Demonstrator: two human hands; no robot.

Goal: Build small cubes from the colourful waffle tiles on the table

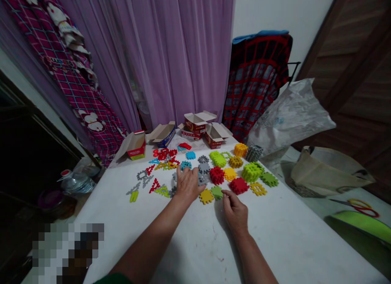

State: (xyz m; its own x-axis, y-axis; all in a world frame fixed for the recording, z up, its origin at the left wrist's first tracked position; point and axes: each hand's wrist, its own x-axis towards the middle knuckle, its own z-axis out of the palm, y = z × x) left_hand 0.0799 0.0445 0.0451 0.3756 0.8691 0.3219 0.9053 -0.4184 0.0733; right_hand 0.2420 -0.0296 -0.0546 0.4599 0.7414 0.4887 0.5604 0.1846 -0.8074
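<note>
Pixelated patch (pixel 67 251) in the bottom-left, no clue what's under it, and the green sleeve (pixel 113 279) gets chopped off by the bottom edge. Left hand (pixel 187 184) hides part of the gray pieces (pixel 174 178) too.

Passage is offered over the white tabletop (pixel 275 239) near and right of the right hand (pixel 235 210); the far way is obstructed by plastic waffle blocks (pixel 217 175), with opened cardboard boxes (pixel 193 125) beyond.

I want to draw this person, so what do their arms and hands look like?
The left hand and right hand are bare, without gloves, and so are both forearms. A green sleeve shows at the bottom edge, on the left arm.
</note>
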